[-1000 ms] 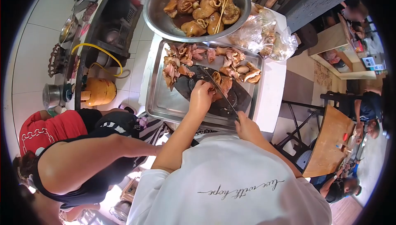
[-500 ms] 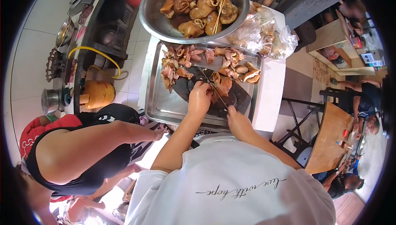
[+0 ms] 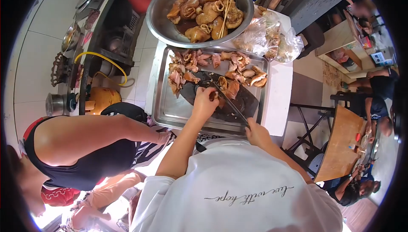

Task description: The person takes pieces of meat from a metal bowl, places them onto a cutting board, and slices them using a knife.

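Observation:
My right hand [image 3: 257, 132] is wrapped round the handle of a knife [image 3: 233, 106], whose blade slants up and left across the dark cutting board [image 3: 248, 102]. My left hand [image 3: 205, 101] is curled on the board left of the blade, its fingertips pinching a small piece of meat [image 3: 216, 97]. Just beyond the blade lies a larger brown piece of cooked meat [image 3: 230, 88]. The board rests in a steel tray [image 3: 167, 112], with cut meat pieces [image 3: 190, 60] along its far side. Part of the knife handle is hidden by my fingers.
Past the tray stands a steel basin [image 3: 156, 23] of brown cooked meat with two wooden skewers [image 3: 226, 15]. Plastic bags [image 3: 272, 36] lie right of it. Another person [image 3: 85, 151] is close on my left. A wooden table [image 3: 340, 147] is farther right, with people beside it.
My right hand has drawn the knife back and to the right. My left fingers have shifted slightly on the meat. The person on the left has changed posture, and the view has moved a little.

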Demonstrator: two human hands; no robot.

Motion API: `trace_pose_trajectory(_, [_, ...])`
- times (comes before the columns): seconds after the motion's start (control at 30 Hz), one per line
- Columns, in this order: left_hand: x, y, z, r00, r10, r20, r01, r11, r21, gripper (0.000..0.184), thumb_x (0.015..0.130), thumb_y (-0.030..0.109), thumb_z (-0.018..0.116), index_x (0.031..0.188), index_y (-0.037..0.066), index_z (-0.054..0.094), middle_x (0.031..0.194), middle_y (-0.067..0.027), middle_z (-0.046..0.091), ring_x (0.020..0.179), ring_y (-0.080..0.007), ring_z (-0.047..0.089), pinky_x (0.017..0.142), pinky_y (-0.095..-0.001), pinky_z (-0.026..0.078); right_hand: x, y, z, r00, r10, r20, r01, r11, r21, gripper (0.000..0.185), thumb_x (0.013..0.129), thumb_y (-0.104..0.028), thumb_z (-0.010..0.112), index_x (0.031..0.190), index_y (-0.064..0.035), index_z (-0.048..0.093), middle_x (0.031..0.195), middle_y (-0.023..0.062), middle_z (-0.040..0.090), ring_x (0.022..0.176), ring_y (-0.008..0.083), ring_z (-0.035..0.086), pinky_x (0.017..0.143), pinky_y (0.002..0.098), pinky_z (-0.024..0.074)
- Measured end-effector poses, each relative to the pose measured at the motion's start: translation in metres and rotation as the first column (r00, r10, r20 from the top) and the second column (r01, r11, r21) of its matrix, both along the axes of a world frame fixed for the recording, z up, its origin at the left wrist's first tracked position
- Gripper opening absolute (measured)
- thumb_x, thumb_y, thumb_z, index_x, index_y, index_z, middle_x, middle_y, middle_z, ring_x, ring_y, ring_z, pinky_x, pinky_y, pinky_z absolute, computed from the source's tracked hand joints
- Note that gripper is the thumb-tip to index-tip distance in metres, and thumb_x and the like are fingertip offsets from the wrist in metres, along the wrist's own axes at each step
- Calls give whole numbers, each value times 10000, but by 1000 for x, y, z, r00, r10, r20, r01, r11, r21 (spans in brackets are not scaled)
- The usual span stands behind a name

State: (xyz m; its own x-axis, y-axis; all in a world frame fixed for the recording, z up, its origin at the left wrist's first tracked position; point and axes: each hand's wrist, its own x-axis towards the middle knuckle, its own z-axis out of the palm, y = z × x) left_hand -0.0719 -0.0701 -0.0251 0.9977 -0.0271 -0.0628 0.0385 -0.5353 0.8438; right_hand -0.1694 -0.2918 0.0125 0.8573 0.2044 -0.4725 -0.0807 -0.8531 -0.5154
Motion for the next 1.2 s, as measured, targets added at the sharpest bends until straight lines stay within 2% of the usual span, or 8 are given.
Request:
trace_pose_trajectory(0.23, [-2,17,19,963,-221,-154,223,975,-5,309,645,-3,694,909,8,534,964,-150,498,791,-310,551,703,-384,485,9,5,6,1000,-30,6,30,999,18,225,898,-168,530,1055,-70,403,773,228,615,726,433,609,654,530,461])
trace_pose_trajectory(0.3, [-5,14,21,988,-5,153,3,1000,15,245,693,0,681,881,14,525,970,-141,491,845,-285,525,731,-363,466,9,8,5,999,-33,-14,34,999,13,225,899,-167,529,1057,-70,403,765,232,615,726,433,609,655,530,462])
trace_pose_trajectory(0.4, [-15,9,9,972,-70,224,57,996,67,257,707,3,711,893,20,535,1010,-143,481,858,-293,516,750,-370,458,7,9,3,999,-32,-18,32,999,10,230,899,-166,529,1062,-67,400,753,240,612,718,436,608,649,533,461])
trace_pose_trajectory(0.47, [-27,6,3,979,-89,181,73,993,91,277,709,17,739,905,19,543,1035,-144,478,923,-295,522,787,-366,454,7,8,2,999,-41,-1,41,999,15,237,897,-166,532,1064,-68,396,756,247,610,711,439,606,640,539,459])
trace_pose_trajectory(0.6, [-41,1,5,982,51,184,-24,989,-148,276,750,28,683,986,-5,545,1049,-168,521,933,-333,547,805,-370,473,6,7,7,999,-33,36,32,999,41,251,893,-167,538,1071,-68,392,729,252,602,697,442,603,622,543,454])
trace_pose_trajectory(0.87, [-30,2,3,996,77,52,-72,993,-89,201,756,20,660,936,-45,600,963,-168,594,847,-323,617,729,-373,506,7,20,36,1000,-23,-16,24,994,108,280,879,-152,574,1097,-67,420,741,243,606,719,448,600,615,509,448])
trace_pose_trajectory(0.97, [-27,3,2,995,56,81,-57,998,11,190,763,20,676,930,-42,612,934,-148,615,779,-281,643,707,-333,518,6,18,35,999,-11,-52,15,997,71,272,878,-157,574,1080,-64,418,730,241,601,712,448,599,610,509,445])
trace_pose_trajectory(1.2, [-21,4,-1,996,22,84,-31,994,102,184,737,33,697,880,-43,609,896,-160,624,785,-303,633,682,-350,509,10,16,36,995,21,-102,-14,998,62,263,879,-159,571,1052,-55,403,707,257,591,701,452,597,605,526,436])
